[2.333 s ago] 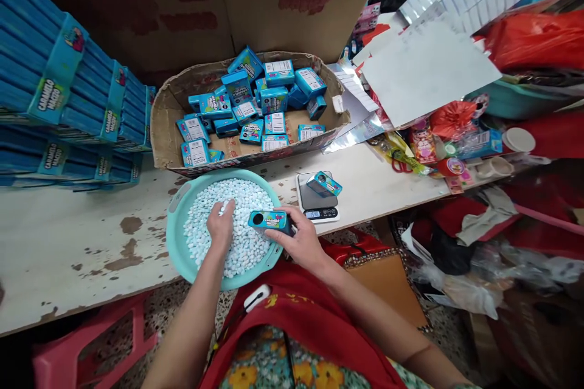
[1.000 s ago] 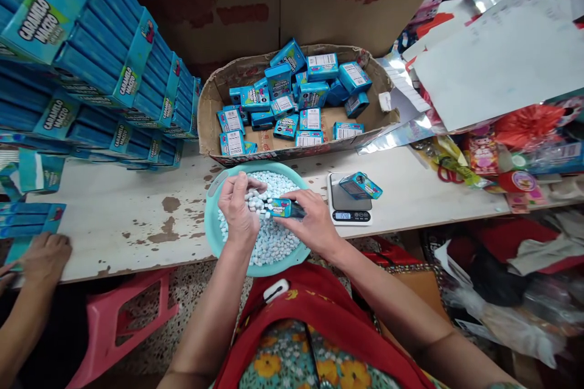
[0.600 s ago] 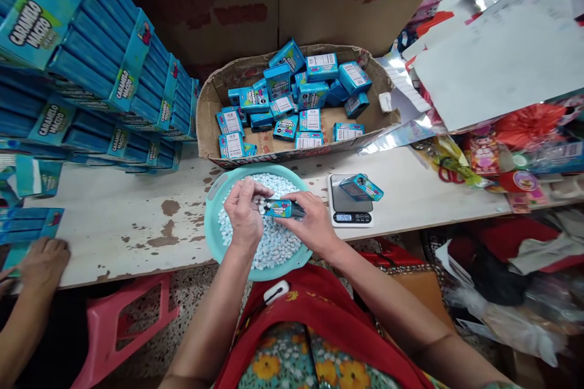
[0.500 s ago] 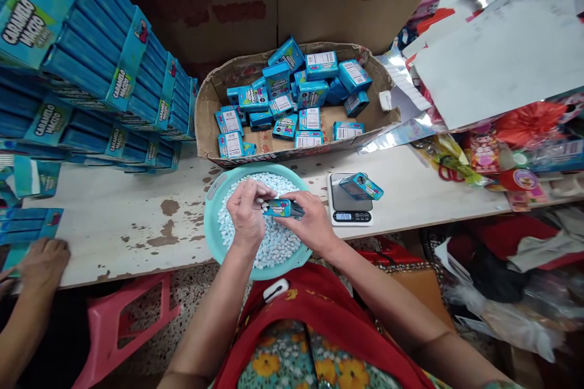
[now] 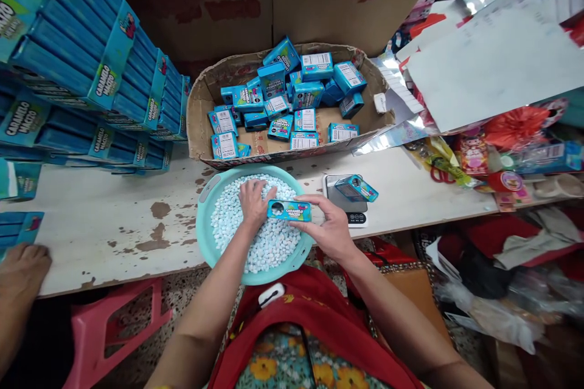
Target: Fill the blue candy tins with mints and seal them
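Observation:
A round turquoise basin (image 5: 203, 242) of small pale candies (image 5: 274, 249) stands at the table's front edge. My left hand (image 5: 253, 203) rests on the candies, its fingers partly dug into them; what they hold, if anything, is hidden. Over the basin's right side, my right hand (image 5: 326, 225) grips a small blue tin (image 5: 292, 211) between thumb and fingers. A round opening shows at the tin's left end. Right of the basin, another blue tin (image 5: 360, 187) lies tilted on a small scale (image 5: 334, 197).
Behind the basin, a cut cardboard box (image 5: 198, 127) holds several blue tins. Stacked blue packs (image 5: 68, 61) rise at the left. Another person's hand (image 5: 22, 273) rests at the left table edge. Papers and colourful packaging lie right.
My left hand has moved from the tin's end down into the candies. My right hand has shifted slightly right, and the tin now shows more of its labelled face.

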The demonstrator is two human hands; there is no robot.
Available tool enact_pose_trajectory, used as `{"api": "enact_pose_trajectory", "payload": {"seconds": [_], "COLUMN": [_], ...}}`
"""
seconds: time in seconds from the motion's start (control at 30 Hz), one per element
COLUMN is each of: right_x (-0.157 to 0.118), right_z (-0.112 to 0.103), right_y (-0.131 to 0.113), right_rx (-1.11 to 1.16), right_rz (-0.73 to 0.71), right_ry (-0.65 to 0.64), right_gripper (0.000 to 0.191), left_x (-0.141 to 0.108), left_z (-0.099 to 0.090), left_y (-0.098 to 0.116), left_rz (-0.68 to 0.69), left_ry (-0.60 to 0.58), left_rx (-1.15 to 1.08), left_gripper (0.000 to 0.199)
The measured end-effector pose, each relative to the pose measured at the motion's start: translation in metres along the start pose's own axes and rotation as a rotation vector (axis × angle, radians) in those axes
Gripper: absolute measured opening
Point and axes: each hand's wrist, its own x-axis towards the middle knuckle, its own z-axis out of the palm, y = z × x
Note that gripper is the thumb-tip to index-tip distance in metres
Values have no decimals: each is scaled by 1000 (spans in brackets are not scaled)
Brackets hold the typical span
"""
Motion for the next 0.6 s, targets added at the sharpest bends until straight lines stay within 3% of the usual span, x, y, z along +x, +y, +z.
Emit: {"api": "enact_pose_trajectory", "payload": {"seconds": [0.13,0.2,0.27,0.37,0.47,0.53,0.6], "right_x": [2,3,3,2,2,2,3], "right_z": [3,4,4,5,9,14,20], "right_y": [4,4,4,3,0,-5,-10], "right_rx": [12,-1,-30,-80,-169,-256,-330], "right_rz": [14,20,22,-3,-63,-113,-155], "right_ry": [23,28,30,2,-33,-60,-106], "right_gripper": [38,38,36,33,33,33,33], "left_x": [-14,-21,-26,-30,-31,-30,-28], "left_z": [-1,-7,-13,-25,-48,-67,-83], "left_y": [7,1,-8,-10,10,30,48], "left_rz": [114,57,-71,-328,-596,-652,-592], "left_ry": [-189,-220,-167,-39,43,84,137], "left_rx": [135,124,10,-366,-893,-1194,-1376], "left_gripper": [20,17,16,23,29,26,23]}}
